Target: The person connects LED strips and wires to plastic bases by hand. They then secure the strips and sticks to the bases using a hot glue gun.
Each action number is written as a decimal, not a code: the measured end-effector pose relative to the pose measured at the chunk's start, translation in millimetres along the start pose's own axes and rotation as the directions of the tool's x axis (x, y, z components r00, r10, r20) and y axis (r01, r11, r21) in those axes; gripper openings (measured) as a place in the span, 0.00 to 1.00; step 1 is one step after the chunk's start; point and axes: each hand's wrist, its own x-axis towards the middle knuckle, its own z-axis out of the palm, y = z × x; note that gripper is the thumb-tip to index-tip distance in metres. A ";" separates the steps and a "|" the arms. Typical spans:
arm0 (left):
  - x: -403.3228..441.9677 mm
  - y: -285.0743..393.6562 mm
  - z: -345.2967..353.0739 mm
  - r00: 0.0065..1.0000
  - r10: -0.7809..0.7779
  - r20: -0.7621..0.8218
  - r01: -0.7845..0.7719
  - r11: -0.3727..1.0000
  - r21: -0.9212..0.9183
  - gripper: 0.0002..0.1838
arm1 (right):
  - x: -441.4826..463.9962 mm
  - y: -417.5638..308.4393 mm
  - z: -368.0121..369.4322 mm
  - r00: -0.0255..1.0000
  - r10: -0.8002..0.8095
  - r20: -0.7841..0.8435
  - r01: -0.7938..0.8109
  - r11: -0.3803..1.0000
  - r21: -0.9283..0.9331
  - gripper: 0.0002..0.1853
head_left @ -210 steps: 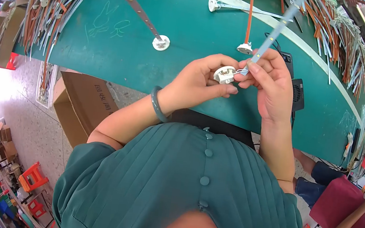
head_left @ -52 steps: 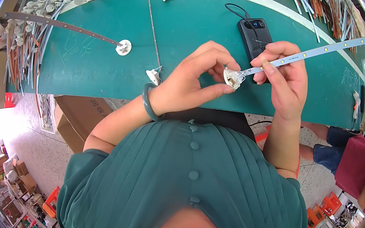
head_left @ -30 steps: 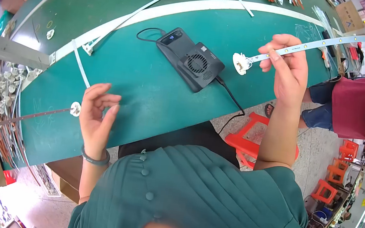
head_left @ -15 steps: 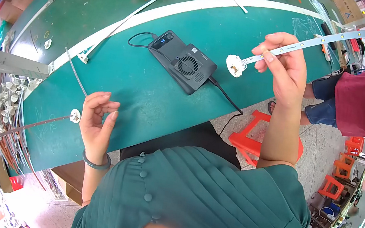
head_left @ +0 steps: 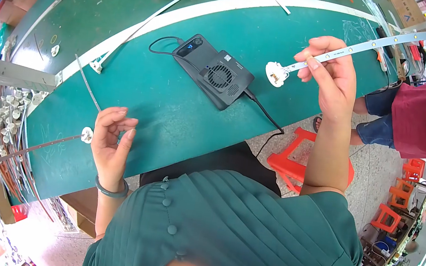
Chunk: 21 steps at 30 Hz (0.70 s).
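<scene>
Pale white and flat, a long narrow strip dotted with small yellow squares [head_left: 372, 45] is pinched close to one end between the thumb and forefinger of the right hand [head_left: 336, 83], whose other fingers curl loosely. Just past those fingertips, on the side toward the left hand [head_left: 110, 146], sits a round white plastic cap [head_left: 273, 76] with thin pale wires at its join to the strip. From the pinch the strip's long axis runs the opposite way, outward to the right and away from the body, bowing gently toward the edge of sight. The cap thus faces across the gap between the hands, far nearer the right fingers than the left.

Below and to the left of the right fingers, a black boxy device with a round fan grille [head_left: 219, 76] lies between the two hands on a green tabletop [head_left: 171, 122].

The left hand's fingers are half curled, the thumb standing apart from them, nothing visible in the gap. Just beside its outer edge is a second round white cap [head_left: 87, 135] on a brown strip [head_left: 33, 147] pointing away leftward; whether skin touches it cannot be told. Beyond the left fingertips a thin grey strip [head_left: 87, 82] slants off, its near end hidden.
</scene>
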 end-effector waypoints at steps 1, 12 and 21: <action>-0.1 0.0 -0.1 1.000 -0.001 0.001 0.001 1.000 -0.005 0.17 | -0.1 0.4 0.2 1.000 0.003 0.001 -0.003 1.000 0.002 0.13; 1.5 -1.6 0.8 1.000 -0.003 0.001 0.003 1.000 -0.005 0.17 | -0.6 3.8 3.0 1.000 0.019 0.001 -0.019 1.000 0.011 0.13; -0.2 8.6 -14.4 0.994 0.058 -0.088 -0.054 0.998 0.042 0.19 | 28.8 78.2 -124.6 0.892 0.031 -0.451 -0.250 0.866 -0.434 0.12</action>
